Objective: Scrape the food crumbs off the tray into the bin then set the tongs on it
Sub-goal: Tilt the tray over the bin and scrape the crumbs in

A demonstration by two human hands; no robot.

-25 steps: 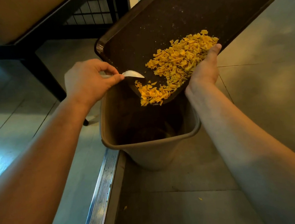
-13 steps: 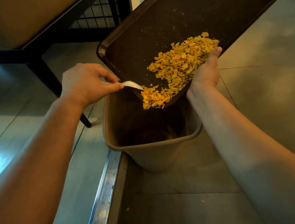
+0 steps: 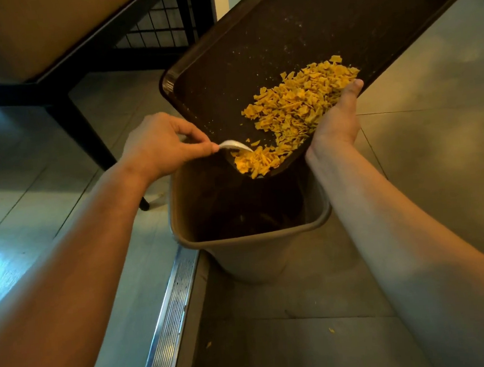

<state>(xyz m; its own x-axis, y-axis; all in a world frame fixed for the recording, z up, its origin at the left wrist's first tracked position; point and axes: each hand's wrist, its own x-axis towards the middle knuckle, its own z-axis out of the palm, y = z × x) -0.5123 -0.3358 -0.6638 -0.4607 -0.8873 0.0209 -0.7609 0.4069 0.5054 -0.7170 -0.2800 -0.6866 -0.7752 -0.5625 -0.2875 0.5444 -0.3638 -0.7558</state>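
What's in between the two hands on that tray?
In the head view, a heap of yellow crumbs lies on the tilted tray between the left hand, holding white tongs, and the right hand.

We see the tray [image 3: 309,31] tilted over the bin [image 3: 251,241], crumbs [image 3: 296,111] on its lower corner, table [image 3: 32,40] behind left.

Eating place, likely a cafe or canteen floor, indoors.
Large dark serving tray [image 3: 323,24] with yellow food crumbs [image 3: 296,111], tan bin [image 3: 250,255] on grey tiled floor [image 3: 423,126], black-framed table or bench [image 3: 48,54], wire grid panel [image 3: 153,24], metal floor drain strip [image 3: 170,315]. Dim warm light.
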